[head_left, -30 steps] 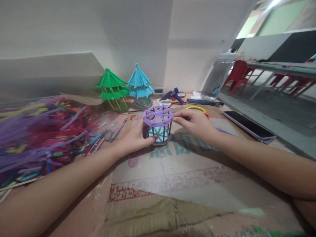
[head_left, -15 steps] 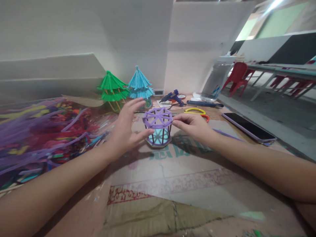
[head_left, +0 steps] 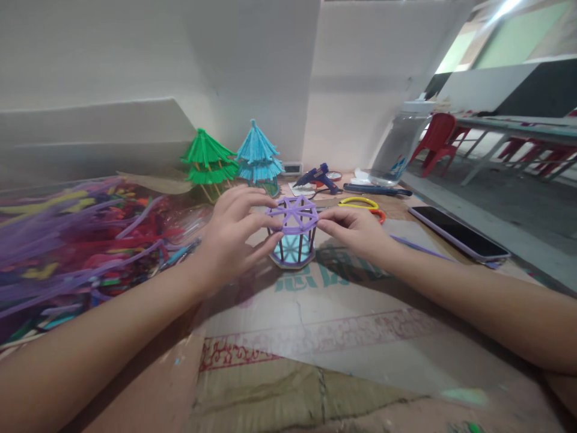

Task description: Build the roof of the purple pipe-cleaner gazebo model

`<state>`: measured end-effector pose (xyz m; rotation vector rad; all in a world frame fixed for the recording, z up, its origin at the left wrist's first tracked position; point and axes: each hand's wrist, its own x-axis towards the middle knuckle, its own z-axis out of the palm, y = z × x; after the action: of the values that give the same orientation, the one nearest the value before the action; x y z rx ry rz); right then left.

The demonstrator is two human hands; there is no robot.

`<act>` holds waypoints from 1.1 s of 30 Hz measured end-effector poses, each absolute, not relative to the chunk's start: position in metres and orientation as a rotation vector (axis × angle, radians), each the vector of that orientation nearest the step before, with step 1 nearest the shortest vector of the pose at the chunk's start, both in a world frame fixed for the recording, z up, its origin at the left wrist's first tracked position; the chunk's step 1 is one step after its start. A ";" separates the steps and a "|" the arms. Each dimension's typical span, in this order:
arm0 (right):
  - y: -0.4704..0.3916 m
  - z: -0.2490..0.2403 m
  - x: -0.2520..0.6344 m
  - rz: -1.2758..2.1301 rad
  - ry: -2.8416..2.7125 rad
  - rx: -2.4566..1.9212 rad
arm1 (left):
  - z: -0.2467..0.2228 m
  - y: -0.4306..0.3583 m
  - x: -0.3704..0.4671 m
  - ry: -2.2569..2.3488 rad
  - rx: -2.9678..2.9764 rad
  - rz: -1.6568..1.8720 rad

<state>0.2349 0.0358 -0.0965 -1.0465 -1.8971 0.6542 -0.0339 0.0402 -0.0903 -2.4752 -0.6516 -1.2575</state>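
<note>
Green characters (head_left: 311, 276) on the sheet (head_left: 324, 307), partly covered, and I can't read them. Just beyond stands my purple frame (head_left: 295, 230), right hand (head_left: 360, 231) pinching its right rim; left hand (head_left: 229, 234) half-curled at the left rim, hold unclear. Far right, a blue-marked bottle (head_left: 401, 144).

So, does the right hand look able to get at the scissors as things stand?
Probably yes: the scissors lie just beyond the right hand, with nothing seen blocking the way. It appears to pinch the purple frame at its edge, though, so it would likely need to let go first.
</note>
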 end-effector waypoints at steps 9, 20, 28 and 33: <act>0.037 -0.097 0.235 0.676 -1.897 -1.033 | -0.087 0.040 -0.034 -0.622 -2.455 -1.191; 0.011 -0.088 0.222 0.661 -1.905 -1.093 | -0.082 0.022 -0.024 -0.611 -2.496 -1.212; 0.009 -0.087 0.220 0.661 -1.921 -1.081 | -0.079 0.019 -0.024 -0.610 -2.567 -1.154; 0.009 -0.087 0.221 0.650 -1.937 -1.083 | -0.079 0.019 -0.023 -0.649 -2.600 -1.152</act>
<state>0.2207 0.0092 -0.0871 -1.0826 -1.9373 0.6500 -0.0226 0.0187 -0.0792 -2.6005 -0.6492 -1.1523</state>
